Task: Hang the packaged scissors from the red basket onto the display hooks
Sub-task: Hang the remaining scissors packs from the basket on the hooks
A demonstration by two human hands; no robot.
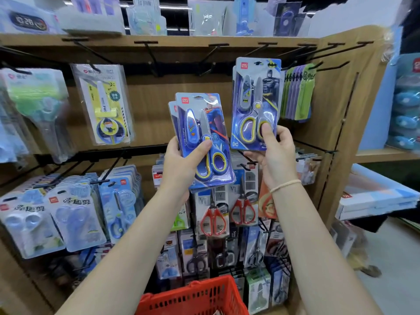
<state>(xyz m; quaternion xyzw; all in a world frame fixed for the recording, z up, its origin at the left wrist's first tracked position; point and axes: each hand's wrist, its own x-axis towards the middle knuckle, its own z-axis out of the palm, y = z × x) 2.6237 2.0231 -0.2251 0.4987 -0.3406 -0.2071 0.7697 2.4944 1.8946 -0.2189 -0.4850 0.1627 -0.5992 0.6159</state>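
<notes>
A: Entry, head view. Left hand (181, 162): status?

B: Raised in front of the display. Thumb pressed across the front, fingers curled behind a small stack of blue scissor packs (202, 137), Superman artwork on the top card. At least two packs, fanned slightly; exact count unclear. The stack is tilted, top leaning left.

A: Right hand (272, 153)?

B: Pinching the lower edge of a single Batman scissor pack (255, 103), thumb on the front over the yellow-grey handles, fingers behind. The pack stands nearly upright, higher than the left stack and to its right. A pale bracelet (285, 185) sits on that wrist.

A: Is the Batman pack on a hook?

B: Cannot tell. Its top edge reaches the row of black display hooks (268, 47) under the wooden shelf (181, 39), but the hang hole is not legible.

A: Neighbours?

B: Just right of it, a hanging bunch of green and purple packs (297, 92). To the left, a yellow-handled scissor pack (105, 103) on its own hook. Below the hands, red-handled scissors (212, 220) hang in the lower rows.

A: Basket?

B: Red basket (193, 296) at bottom centre, below both forearms; contents barely visible.
</notes>
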